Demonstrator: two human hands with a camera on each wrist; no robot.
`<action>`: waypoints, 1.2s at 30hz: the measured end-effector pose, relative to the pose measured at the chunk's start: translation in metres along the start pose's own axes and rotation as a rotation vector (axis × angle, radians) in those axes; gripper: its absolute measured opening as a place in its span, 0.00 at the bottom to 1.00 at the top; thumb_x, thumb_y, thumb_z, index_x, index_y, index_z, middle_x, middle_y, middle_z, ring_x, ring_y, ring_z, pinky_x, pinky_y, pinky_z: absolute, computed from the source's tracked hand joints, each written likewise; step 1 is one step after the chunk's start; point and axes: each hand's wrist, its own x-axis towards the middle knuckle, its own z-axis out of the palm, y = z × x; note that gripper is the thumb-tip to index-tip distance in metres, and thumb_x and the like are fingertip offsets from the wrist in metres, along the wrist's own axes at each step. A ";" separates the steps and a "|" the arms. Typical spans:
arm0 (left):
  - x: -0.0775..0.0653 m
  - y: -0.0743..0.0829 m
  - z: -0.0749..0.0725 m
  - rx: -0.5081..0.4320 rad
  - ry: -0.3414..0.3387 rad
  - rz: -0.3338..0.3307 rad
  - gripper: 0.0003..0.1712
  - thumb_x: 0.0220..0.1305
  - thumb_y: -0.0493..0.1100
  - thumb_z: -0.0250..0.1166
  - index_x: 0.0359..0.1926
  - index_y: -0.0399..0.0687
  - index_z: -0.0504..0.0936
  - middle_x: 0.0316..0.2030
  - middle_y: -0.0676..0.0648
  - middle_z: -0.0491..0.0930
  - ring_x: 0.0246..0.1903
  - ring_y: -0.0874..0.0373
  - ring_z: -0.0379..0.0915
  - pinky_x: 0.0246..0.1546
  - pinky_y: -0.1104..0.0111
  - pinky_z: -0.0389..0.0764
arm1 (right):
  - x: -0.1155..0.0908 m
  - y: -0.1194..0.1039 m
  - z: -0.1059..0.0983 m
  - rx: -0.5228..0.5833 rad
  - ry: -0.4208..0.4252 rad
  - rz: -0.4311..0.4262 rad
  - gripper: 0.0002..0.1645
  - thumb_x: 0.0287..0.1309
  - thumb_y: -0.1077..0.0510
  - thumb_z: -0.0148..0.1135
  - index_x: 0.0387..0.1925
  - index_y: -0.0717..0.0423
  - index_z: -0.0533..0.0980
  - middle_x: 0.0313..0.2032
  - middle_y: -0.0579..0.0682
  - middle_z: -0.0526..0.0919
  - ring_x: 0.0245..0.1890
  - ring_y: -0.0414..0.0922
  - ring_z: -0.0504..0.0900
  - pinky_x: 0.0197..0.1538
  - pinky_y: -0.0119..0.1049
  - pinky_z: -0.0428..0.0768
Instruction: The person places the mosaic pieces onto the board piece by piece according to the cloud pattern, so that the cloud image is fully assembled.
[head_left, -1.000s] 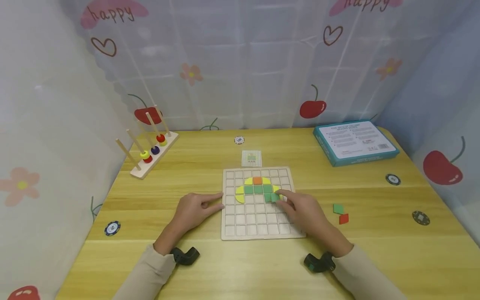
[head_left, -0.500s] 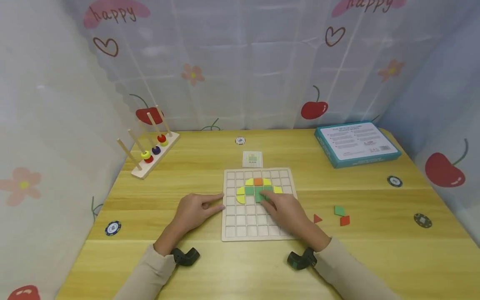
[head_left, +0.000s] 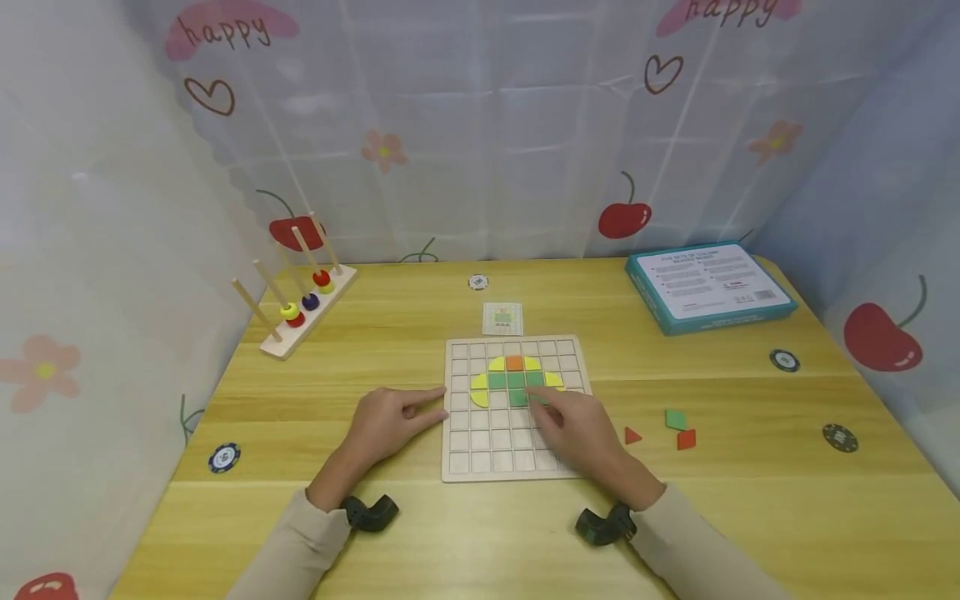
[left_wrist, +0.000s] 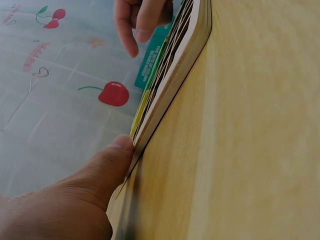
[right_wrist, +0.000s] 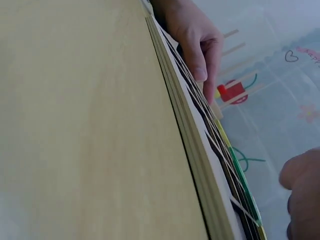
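A square wooden grid board (head_left: 481, 437) lies on the table, with green square tiles (head_left: 497, 381), yellow rounded tiles (head_left: 480, 398) and one orange tile (head_left: 514, 363) in its cells. My left hand (head_left: 392, 423) touches the board's left edge with outstretched index finger and thumb; the left wrist view shows the thumb (left_wrist: 120, 144) at the rim. My right hand (head_left: 579, 425) is over the board's right half, its fingertips at a lower green tile (head_left: 517, 398). Another bit of green shows between its thumb and index finger. This hand hides several right-hand cells.
Right of the board lie a red triangle (head_left: 632, 436), a green tile (head_left: 675, 419) and a red tile (head_left: 686, 439). A pattern card (head_left: 502, 318) is behind the board. A bead rack (head_left: 309, 312) stands back left, a teal box (head_left: 711, 287) back right. Several chips lie around, including a blue one (head_left: 225, 457).
My right hand has moved left across the board, and a green tile now sits one column further left in the lower row. The red triangle has come into view. My left hand stays put.
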 end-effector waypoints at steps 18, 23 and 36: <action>0.000 0.000 0.000 -0.002 0.003 0.005 0.23 0.64 0.64 0.70 0.57 0.67 0.87 0.11 0.63 0.59 0.14 0.70 0.48 0.19 0.71 0.56 | -0.062 0.067 -0.101 -0.083 0.251 0.317 0.11 0.60 0.60 0.74 0.44 0.57 0.87 0.13 0.38 0.65 0.12 0.31 0.57 0.16 0.29 0.56; 0.000 0.000 0.001 -0.003 0.003 0.010 0.23 0.64 0.64 0.70 0.57 0.67 0.87 0.11 0.63 0.60 0.14 0.70 0.49 0.18 0.71 0.56 | -0.086 0.068 -0.121 -0.134 0.117 0.500 0.18 0.64 0.49 0.72 0.48 0.57 0.86 0.13 0.41 0.66 0.12 0.36 0.58 0.16 0.33 0.58; 0.001 -0.001 0.000 -0.007 0.007 0.017 0.23 0.64 0.63 0.70 0.57 0.66 0.87 0.11 0.63 0.59 0.14 0.70 0.48 0.19 0.71 0.55 | -0.088 0.054 -0.110 -0.291 0.023 0.561 0.30 0.62 0.39 0.70 0.50 0.60 0.84 0.15 0.43 0.67 0.13 0.41 0.60 0.18 0.35 0.56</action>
